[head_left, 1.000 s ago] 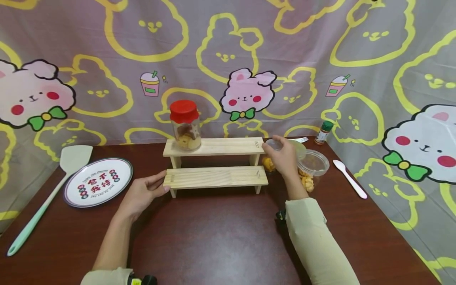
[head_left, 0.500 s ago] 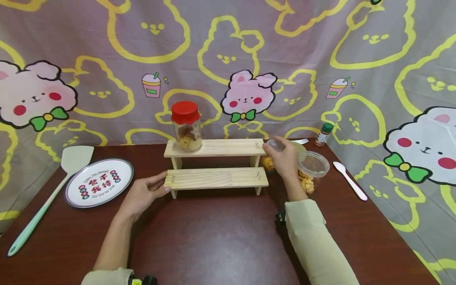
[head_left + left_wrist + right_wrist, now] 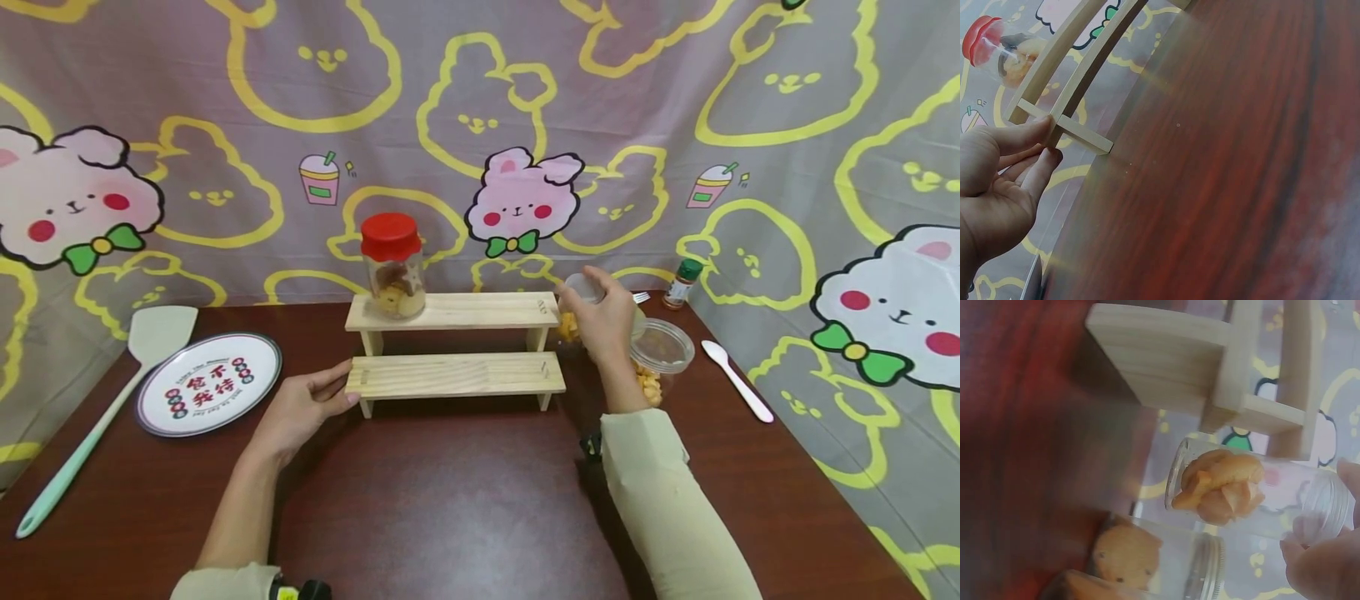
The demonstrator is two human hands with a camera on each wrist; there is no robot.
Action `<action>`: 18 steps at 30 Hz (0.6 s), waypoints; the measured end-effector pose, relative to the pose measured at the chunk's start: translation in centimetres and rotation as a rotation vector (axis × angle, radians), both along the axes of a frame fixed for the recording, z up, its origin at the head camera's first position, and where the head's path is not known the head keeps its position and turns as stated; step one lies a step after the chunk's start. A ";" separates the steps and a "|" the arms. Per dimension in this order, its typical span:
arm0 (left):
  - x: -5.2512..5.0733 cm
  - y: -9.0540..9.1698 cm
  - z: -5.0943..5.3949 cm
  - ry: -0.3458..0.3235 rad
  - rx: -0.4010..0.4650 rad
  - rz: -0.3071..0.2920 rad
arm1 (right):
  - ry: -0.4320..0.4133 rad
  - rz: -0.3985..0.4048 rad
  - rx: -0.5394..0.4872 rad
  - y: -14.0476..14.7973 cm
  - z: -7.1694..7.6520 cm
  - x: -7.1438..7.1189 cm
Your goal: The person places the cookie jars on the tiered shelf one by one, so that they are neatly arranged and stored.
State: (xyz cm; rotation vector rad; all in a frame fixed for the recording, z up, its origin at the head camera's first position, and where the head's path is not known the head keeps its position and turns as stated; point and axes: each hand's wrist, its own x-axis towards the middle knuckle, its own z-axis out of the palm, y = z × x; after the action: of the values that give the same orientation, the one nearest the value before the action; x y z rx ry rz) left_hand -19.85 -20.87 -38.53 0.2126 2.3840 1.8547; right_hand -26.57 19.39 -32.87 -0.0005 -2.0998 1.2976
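Note:
My left hand (image 3: 303,410) pinches the left end of the lower shelf of the two-step wooden rack (image 3: 457,375); the left wrist view shows thumb and fingers on the wood (image 3: 1088,134). By the rack's right end, my right hand (image 3: 606,323) grips a clear jar (image 3: 585,289) near its lid. In the right wrist view that jar (image 3: 1279,487) holds orange snack pieces at its bottom, beside the rack (image 3: 1166,356). A red-lidded jar (image 3: 393,271) of cookies stands on the upper shelf's left part.
Lidded jars (image 3: 660,354) stand to the right of my right hand. Behind them lie a fork (image 3: 641,297) and a green-capped bottle (image 3: 681,283); a white spoon (image 3: 737,381) is farther right. On the left are a plate (image 3: 208,385) and a spatula (image 3: 101,425).
My right hand has risen slightly with the clear jar, and the snack pieces in it are higher too. My left hand stays on the rack.

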 end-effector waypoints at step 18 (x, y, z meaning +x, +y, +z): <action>0.0 0.1 0.0 0.007 -0.004 -0.001 | 0.157 0.015 -0.008 0.3 3.8 0.8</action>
State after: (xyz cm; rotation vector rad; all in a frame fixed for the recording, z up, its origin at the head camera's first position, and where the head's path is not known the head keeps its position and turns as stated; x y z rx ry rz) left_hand -19.89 -20.77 -38.57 0.2206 2.3916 1.8516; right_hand -25.73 19.71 -29.06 0.1098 -1.9652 1.2724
